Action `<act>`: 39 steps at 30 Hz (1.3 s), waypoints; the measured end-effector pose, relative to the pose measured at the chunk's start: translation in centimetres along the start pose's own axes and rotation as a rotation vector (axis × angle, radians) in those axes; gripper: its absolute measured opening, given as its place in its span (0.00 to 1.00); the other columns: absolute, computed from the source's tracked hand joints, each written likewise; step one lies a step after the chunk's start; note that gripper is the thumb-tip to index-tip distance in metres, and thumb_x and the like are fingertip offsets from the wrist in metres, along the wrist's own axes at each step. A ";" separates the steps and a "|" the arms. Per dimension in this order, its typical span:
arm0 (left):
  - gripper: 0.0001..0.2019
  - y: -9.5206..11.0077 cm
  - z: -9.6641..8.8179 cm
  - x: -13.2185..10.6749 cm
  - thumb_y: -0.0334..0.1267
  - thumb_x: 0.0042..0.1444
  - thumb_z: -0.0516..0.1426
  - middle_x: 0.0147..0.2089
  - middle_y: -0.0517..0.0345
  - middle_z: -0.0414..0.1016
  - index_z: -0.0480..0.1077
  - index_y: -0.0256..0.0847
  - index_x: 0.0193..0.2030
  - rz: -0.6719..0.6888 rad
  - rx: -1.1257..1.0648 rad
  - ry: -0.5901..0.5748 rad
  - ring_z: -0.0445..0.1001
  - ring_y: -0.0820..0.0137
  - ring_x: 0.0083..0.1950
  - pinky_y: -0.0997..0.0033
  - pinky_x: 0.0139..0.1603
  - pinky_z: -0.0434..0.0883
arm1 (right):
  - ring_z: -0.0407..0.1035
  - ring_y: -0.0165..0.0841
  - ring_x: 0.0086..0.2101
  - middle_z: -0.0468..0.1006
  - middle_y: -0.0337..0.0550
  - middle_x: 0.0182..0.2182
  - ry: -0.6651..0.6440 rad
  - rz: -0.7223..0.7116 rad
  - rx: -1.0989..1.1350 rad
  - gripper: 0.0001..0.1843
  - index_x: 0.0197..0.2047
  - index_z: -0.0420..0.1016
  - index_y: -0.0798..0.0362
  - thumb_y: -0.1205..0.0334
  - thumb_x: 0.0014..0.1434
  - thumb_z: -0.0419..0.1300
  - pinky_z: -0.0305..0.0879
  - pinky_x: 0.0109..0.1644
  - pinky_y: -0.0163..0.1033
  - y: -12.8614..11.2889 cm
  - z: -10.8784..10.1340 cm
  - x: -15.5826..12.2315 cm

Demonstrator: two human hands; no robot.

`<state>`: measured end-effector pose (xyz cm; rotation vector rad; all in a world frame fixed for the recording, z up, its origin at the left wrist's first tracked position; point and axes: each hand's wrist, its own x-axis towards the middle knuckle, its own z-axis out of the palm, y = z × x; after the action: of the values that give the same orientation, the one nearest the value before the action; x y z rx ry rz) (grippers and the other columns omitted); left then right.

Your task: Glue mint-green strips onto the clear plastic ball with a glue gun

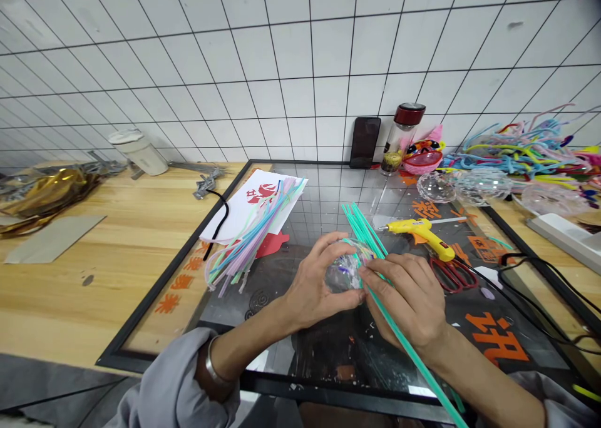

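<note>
My left hand (315, 285) curls around a small clear faceted ball (342, 271) and holds it above the black glass mat (154, 303). My right hand (409, 303) pinches a bundle of long teal straws (364, 228) against the ball. The straws run from the upper middle down past my right wrist to the lower right. Both hands are closed and touch each other at the ball.
A pile of pastel straws (253, 237) lies on white paper (244, 212) to the left. A yellow glue gun (425, 233), red scissors (451, 275) and black cables (530, 290) lie to the right. Clear balls (436, 187), pipe cleaners (521, 149), a phone (365, 141) and a jar (404, 134) line the wall.
</note>
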<state>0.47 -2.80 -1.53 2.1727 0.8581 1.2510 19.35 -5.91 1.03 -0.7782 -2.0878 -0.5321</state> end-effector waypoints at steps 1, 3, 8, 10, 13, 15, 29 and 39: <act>0.27 0.0 0.0 0.0 0.37 0.48 0.67 0.61 0.46 0.68 0.66 0.45 0.55 0.008 -0.004 0.001 0.70 0.55 0.64 0.50 0.64 0.70 | 0.73 0.41 0.39 0.82 0.52 0.36 0.001 -0.001 0.006 0.09 0.43 0.76 0.58 0.72 0.59 0.59 0.68 0.41 0.47 0.0 0.0 0.0; 0.27 0.0 0.0 0.1 0.36 0.48 0.67 0.60 0.46 0.68 0.66 0.45 0.55 0.018 -0.010 -0.001 0.70 0.55 0.64 0.51 0.63 0.70 | 0.73 0.42 0.39 0.82 0.53 0.36 0.000 -0.003 0.013 0.09 0.43 0.76 0.59 0.72 0.59 0.60 0.68 0.41 0.48 0.0 -0.1 0.0; 0.27 0.1 -0.1 0.2 0.35 0.47 0.67 0.60 0.46 0.68 0.67 0.46 0.55 0.038 -0.011 0.009 0.71 0.55 0.63 0.51 0.62 0.71 | 0.73 0.41 0.40 0.82 0.51 0.37 -0.003 -0.006 0.007 0.09 0.43 0.77 0.57 0.72 0.60 0.59 0.67 0.42 0.47 -0.1 -0.2 0.1; 0.27 0.2 -0.2 0.2 0.35 0.47 0.67 0.60 0.46 0.68 0.67 0.45 0.54 0.039 -0.009 0.010 0.71 0.56 0.62 0.53 0.61 0.72 | 0.73 0.41 0.40 0.82 0.52 0.37 -0.002 -0.004 0.010 0.09 0.43 0.77 0.57 0.71 0.60 0.59 0.68 0.42 0.47 -0.1 -0.2 0.0; 0.26 0.3 -0.2 0.3 0.35 0.47 0.67 0.59 0.46 0.68 0.67 0.45 0.53 0.050 -0.016 0.014 0.72 0.57 0.62 0.54 0.60 0.73 | 0.73 0.42 0.41 0.82 0.53 0.37 -0.008 -0.002 0.019 0.09 0.44 0.76 0.58 0.71 0.61 0.59 0.68 0.42 0.48 -0.1 -0.2 -0.1; 0.26 0.3 -0.2 0.4 0.35 0.47 0.67 0.59 0.46 0.68 0.67 0.44 0.53 0.054 -0.025 0.014 0.72 0.57 0.61 0.55 0.60 0.73 | 0.72 0.42 0.41 0.82 0.53 0.38 -0.012 -0.003 0.023 0.09 0.45 0.76 0.59 0.71 0.61 0.59 0.68 0.42 0.48 0.0 -0.1 -0.2; 0.26 -0.5 -0.4 0.4 0.41 0.49 0.68 0.58 0.45 0.69 0.66 0.44 0.54 0.048 0.003 0.041 0.72 0.57 0.61 0.53 0.60 0.72 | 0.73 0.43 0.44 0.80 0.53 0.43 -0.059 0.074 0.114 0.17 0.51 0.75 0.57 0.73 0.59 0.56 0.68 0.45 0.49 0.1 -0.2 -0.3; 0.25 -0.7 -0.6 0.7 0.42 0.49 0.68 0.59 0.46 0.70 0.67 0.44 0.53 0.000 -0.019 0.065 0.71 0.57 0.61 0.50 0.62 0.70 | 0.73 0.40 0.43 0.80 0.52 0.41 0.007 0.133 0.116 0.16 0.51 0.75 0.55 0.75 0.63 0.55 0.68 0.43 0.46 0.1 -0.1 -0.3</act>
<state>0.04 -1.79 -1.36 2.1271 0.8683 1.3316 19.58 -6.01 0.80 -0.8383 -2.0241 -0.3378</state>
